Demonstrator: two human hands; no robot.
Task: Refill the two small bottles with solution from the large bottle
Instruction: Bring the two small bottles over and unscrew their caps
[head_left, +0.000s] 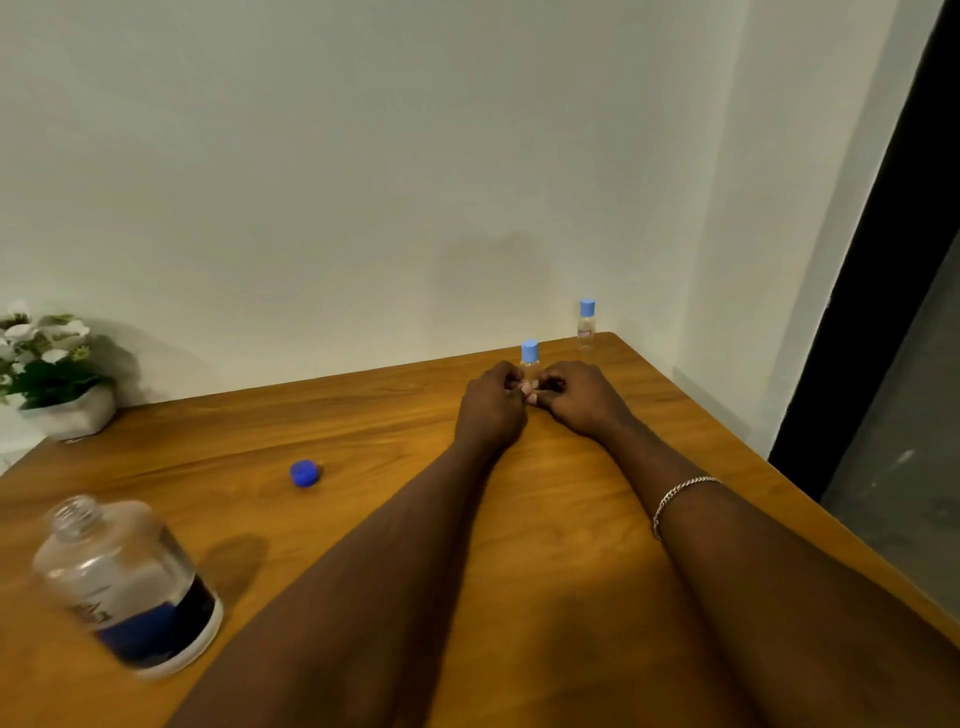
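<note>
A small clear bottle (530, 358) with a light blue cap stands upright near the table's far right. My left hand (491, 405) and my right hand (579, 397) both have curled fingers around its lower body, which they hide. A second small bottle (586, 325), also capped in light blue, stands at the far right corner, untouched. The large clear bottle (127, 582) with a dark blue label stands uncapped at the near left. Its dark blue cap (304, 474) lies loose on the wood between the large bottle and my hands.
The wooden table (389, 431) meets a white wall at the back. A white pot of white flowers (57, 374) stands at the far left edge. The table's right edge drops off beside a dark door frame (872, 270).
</note>
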